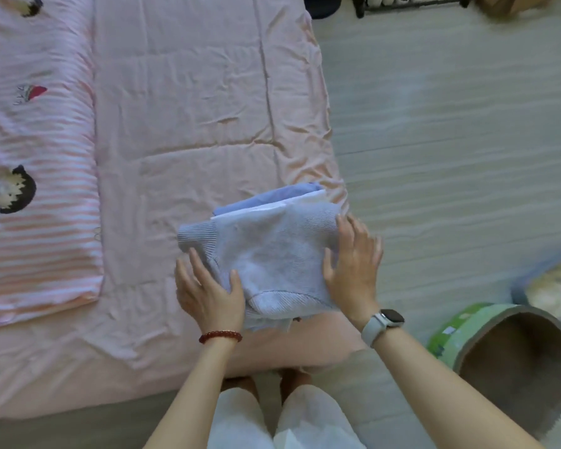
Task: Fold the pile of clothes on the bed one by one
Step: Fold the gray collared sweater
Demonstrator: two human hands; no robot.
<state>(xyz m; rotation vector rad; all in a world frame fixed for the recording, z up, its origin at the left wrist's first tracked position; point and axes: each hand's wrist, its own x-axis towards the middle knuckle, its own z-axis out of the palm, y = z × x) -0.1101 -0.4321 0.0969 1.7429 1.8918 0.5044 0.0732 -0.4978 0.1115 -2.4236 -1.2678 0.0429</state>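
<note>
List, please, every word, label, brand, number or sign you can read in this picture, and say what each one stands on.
None can be read.
Green round container: a small white label and dark marks on its wall, too blurred to read.
Smartwatch on the right wrist: its face is dark and shows no text.
Striped quilt: cartoon pictures only, no lettering.
Grey sweater under both hands: no tag or print shows.

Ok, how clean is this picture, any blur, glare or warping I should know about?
Head view: light soft and even, no glare; wide-angle lens bows the bed edge and floor lines; right hand slightly smeared, left hand and grey sweater fairly sharp; whole frame somewhat soft.
</note>
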